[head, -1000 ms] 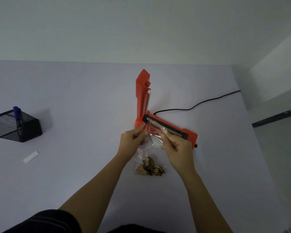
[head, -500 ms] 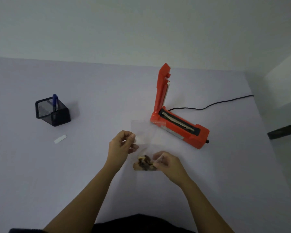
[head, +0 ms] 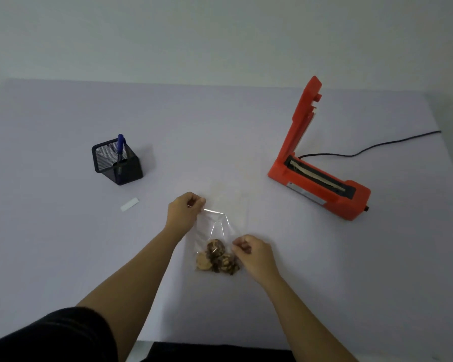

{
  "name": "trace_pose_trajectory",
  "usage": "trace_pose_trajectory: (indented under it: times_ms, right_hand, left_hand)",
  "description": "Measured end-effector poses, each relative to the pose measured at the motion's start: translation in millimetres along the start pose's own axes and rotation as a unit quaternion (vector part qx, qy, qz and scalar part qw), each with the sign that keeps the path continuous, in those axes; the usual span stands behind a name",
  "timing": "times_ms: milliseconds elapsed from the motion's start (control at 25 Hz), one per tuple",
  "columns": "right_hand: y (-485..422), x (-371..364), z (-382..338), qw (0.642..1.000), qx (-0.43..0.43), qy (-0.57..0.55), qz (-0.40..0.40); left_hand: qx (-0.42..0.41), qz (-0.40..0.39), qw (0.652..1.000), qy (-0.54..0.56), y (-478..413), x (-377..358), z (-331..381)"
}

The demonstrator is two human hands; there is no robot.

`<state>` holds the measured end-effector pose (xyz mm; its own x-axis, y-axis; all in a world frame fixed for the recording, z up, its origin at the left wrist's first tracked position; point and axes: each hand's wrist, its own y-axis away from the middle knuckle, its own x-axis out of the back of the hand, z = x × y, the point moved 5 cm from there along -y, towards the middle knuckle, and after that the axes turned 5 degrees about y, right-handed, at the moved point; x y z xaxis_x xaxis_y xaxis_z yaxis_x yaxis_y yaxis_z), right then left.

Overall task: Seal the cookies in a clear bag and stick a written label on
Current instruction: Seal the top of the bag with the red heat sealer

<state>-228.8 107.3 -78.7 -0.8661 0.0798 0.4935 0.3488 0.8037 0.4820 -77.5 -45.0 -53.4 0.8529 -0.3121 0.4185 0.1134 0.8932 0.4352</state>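
bag (head: 220,226): on tabletop (head: 63,244), between hands.
cookies (head: 216,258): inside bag, near end.
left hand (head: 185,212): fingers (head: 198,203) curled, pinching bag's far corner.
right hand (head: 254,253): fingers curled, pinching bag edge beside cookies.
sealer (head: 319,184): arm raised, well apart.

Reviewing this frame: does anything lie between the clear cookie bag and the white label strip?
Nothing visible does. Left of the clear plastic cookie bag, past the left hand pinching its corner, only bare table reaches the small white label strip; the black mesh pen holder stands farther back.
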Motion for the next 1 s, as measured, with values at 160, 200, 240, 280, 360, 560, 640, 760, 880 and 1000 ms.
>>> trace_pose_trajectory:
  times_ms: [160,200,240,280,360,560,640,760,880,1000]
  right_hand:
    - [1,5,-7,0.996,-0.004,0.04,0.077]
    - [1,4,-9,0.996,-0.008,0.044,0.08]
    - [0,3,-10,0.996,-0.018,0.041,0.08]
    - [0,3,-8,0.996,-0.035,0.031,0.077]
    - [-1,2,-3,0.995,-0.072,-0.003,0.066]
    - [-10,5,-9,0.991,-0.08,-0.083,0.066]
    - [-16,6,-12,0.992,-0.071,-0.066,0.078]
    - [-25,4,-9,0.992,-0.076,-0.075,0.067]
    - [-26,6,-6,0.991,-0.088,-0.061,0.082]
    - [-25,9,-9,0.99,-0.086,-0.054,0.098]
  left_hand:
    - [-0.01,0.003,0.995,-0.097,-12,-5,-2]
    - [-0.009,0.004,0.995,-0.104,-13,-6,-4]
    - [-0.007,0.005,0.994,-0.109,-13,-7,-5]
    - [-0.008,0.007,0.994,-0.107,-12,-9,-6]
    - [-0.004,0.009,0.995,-0.095,-11,-10,-5]
    - [0.03,-0.067,0.997,-0.013,1,-7,-12]
    - [0.053,-0.143,0.985,0.081,13,-12,-22]
    - [0.06,-0.166,0.974,0.141,21,-18,-30]
    - [0.057,-0.123,0.986,0.094,21,-20,-29]
    - [0.048,-0.061,0.996,0.04,19,-15,-25]
